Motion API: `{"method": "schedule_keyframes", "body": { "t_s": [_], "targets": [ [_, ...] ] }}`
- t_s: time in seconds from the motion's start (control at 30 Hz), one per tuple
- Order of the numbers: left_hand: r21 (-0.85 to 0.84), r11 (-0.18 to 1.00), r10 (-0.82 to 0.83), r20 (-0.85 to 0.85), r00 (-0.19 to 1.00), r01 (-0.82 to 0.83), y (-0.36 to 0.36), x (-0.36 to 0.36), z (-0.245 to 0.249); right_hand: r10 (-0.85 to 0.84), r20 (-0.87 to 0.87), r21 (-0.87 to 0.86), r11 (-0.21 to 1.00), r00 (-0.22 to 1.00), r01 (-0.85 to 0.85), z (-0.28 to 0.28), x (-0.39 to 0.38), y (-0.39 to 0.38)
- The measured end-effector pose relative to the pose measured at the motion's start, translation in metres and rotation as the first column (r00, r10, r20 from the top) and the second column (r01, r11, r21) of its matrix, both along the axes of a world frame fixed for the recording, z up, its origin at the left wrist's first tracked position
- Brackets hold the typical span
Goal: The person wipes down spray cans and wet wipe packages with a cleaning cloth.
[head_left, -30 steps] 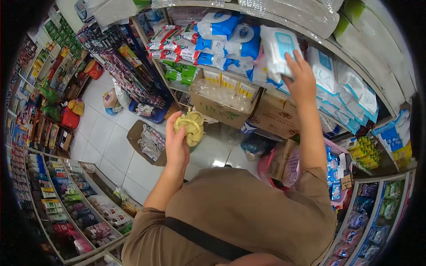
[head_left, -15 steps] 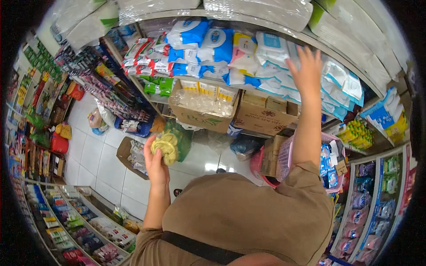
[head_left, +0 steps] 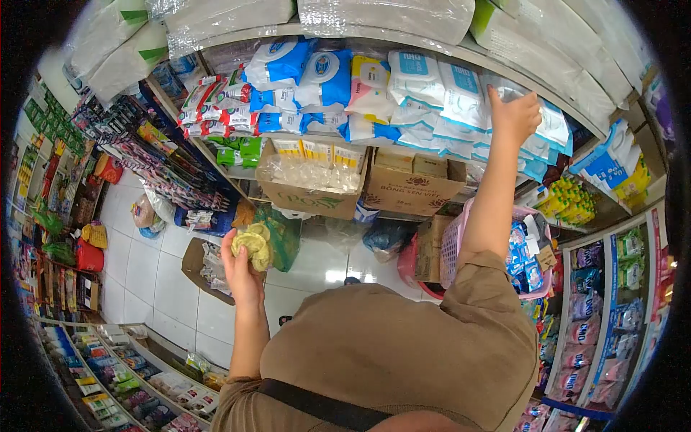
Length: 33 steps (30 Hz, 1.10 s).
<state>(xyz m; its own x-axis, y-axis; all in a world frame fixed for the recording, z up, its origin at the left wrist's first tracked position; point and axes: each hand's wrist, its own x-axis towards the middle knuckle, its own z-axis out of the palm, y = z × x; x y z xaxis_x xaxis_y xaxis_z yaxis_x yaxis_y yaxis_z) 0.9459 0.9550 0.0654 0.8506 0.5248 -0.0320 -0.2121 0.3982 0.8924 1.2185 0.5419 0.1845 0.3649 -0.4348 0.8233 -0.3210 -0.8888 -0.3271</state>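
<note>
My left hand (head_left: 246,272) is closed around a bunched yellow cloth (head_left: 252,246), held out over the floor. My right hand (head_left: 515,119) reaches up to the shelf, its fingers bent over a white pack of wet wipes (head_left: 504,88) near the right end of the row. Beside it on the left lie more white-and-blue wipe packs (head_left: 461,90), stacked in layers. Farther left come a pink-and-yellow pack (head_left: 370,90), blue-and-white packs (head_left: 322,75) and red-and-white packs (head_left: 212,101). My right fingertips are partly hidden.
Below the wipes stand two open cardboard boxes (head_left: 309,191). A pink basket (head_left: 452,252) with blue packets is by my right arm. A green bag (head_left: 282,237) and a small carton (head_left: 198,270) rest on the tiled floor. Large plastic-wrapped packs (head_left: 385,21) line the shelf above.
My right hand, spread above the wipe packs before, has come down with its fingers bent over one pack. The view has shifted slightly to the right. My left hand still holds the cloth.
</note>
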Motion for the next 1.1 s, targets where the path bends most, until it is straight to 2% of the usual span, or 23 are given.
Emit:
{"method": "schedule_keyframes", "body": {
  "t_s": [0.1,0.2,0.3,0.4,0.53,0.63,0.73,0.77,0.9,1.0,1.07,1.1],
  "targets": [
    [0.013,0.999,-0.045,0.015,0.999,0.045,-0.004,0.001,-0.009,-0.036,-0.021,0.024,0.999,0.999,0.037,0.002,-0.002,0.007],
    [-0.005,0.996,-0.086,0.01,0.996,0.086,-0.006,-0.002,-0.016,-0.094,0.007,-0.024,0.995,0.996,0.094,0.001,-0.003,0.015],
    [-0.036,0.996,-0.083,-0.012,0.997,0.082,-0.01,-0.003,-0.016,-0.011,0.04,0.039,0.999,0.999,0.01,-0.008,0.007,0.007],
    [-0.049,0.995,-0.086,0.018,0.996,0.087,-0.011,-0.003,-0.019,0.062,0.125,0.01,0.998,0.99,-0.064,-0.008,0.003,0.005],
    [-0.063,0.993,-0.095,0.021,0.995,0.096,-0.011,-0.005,-0.021,0.288,0.324,0.08,0.941,0.901,-0.33,-0.008,-0.018,0.009],
    [-0.051,0.995,-0.086,-0.033,0.996,0.084,-0.012,-0.008,-0.024,0.416,0.473,0.151,0.83,0.777,-0.536,-0.016,-0.037,0.014],
    [-0.006,0.994,-0.11,-0.097,0.989,0.11,-0.014,-0.011,-0.026,0.505,0.49,0.09,0.781,0.711,-0.617,-0.022,-0.063,0.024],
    [0.011,0.992,-0.123,-0.119,0.985,0.125,-0.014,-0.012,-0.026,0.534,0.494,0.131,0.735,0.686,-0.666,-0.02,-0.076,0.032],
    [-0.131,0.943,-0.32,-0.094,0.943,0.307,-0.022,-0.009,-0.017,0.72,0.57,0.137,0.393,0.397,-0.909,-0.034,-0.098,0.042],
    [-0.329,0.781,-0.537,0.081,0.84,0.531,-0.03,-0.002,-0.02,0.74,0.665,0.134,0.008,0.096,-0.991,-0.042,-0.116,0.077],
    [-0.24,0.724,-0.619,0.186,0.763,0.646,-0.043,0.003,-0.014,0.757,0.644,0.202,-0.027,0.113,-0.979,-0.051,-0.14,0.121],
    [-0.189,0.692,-0.657,0.234,0.717,0.697,-0.052,0.007,-0.01,0.837,0.546,0.171,-0.072,0.034,-0.983,-0.061,-0.15,0.137]
  ]
}}
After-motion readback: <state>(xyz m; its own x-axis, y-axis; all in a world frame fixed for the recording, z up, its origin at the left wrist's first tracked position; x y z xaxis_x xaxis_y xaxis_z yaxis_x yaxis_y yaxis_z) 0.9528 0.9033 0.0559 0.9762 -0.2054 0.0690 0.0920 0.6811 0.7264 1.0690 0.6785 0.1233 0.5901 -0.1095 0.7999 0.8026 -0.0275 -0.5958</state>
